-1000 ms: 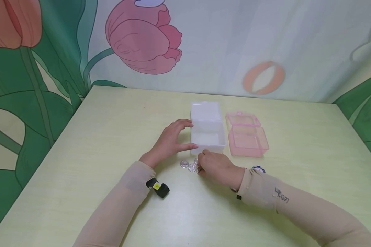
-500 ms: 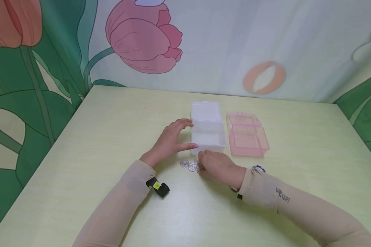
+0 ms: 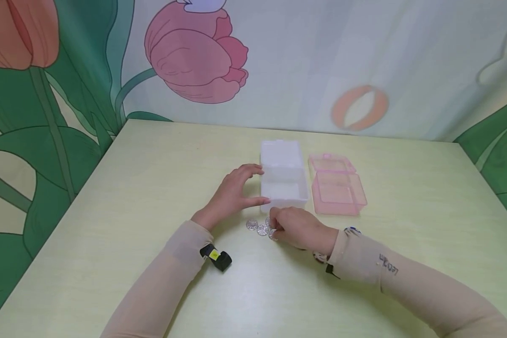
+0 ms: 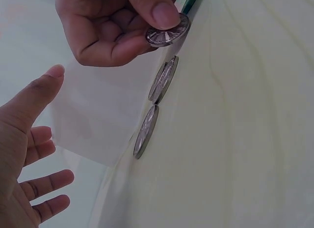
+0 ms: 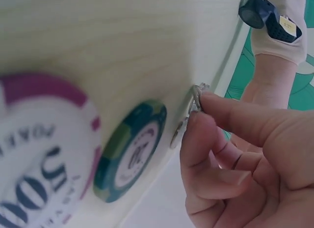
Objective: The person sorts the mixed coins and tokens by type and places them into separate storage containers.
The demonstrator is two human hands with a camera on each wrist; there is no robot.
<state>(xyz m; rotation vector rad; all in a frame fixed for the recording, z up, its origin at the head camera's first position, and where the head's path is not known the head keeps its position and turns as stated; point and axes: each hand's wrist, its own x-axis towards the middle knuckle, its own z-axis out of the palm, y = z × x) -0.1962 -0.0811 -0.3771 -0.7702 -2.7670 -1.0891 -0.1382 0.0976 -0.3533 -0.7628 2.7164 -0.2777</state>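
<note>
Looking at a pale wood-grain table [image 3: 186,159] here. Got an open white box [image 3: 287,205] right by the left fingers [image 3: 253,168]. Also silver discs [image 3: 263,229] around the right fingers [image 3: 280,213], open pink box [image 3: 340,209] past those, poker chips [image 5: 131,152] behind.

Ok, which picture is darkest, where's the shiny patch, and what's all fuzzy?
Left wrist: darkest, greyish overall, though the silver disc shows its pattern; head: pale glare on the table between the left sleeve and right sleeve, soft shadow below the right one; right wrist: the big purple-rimmed chip looks blurry, probably too close.
</note>
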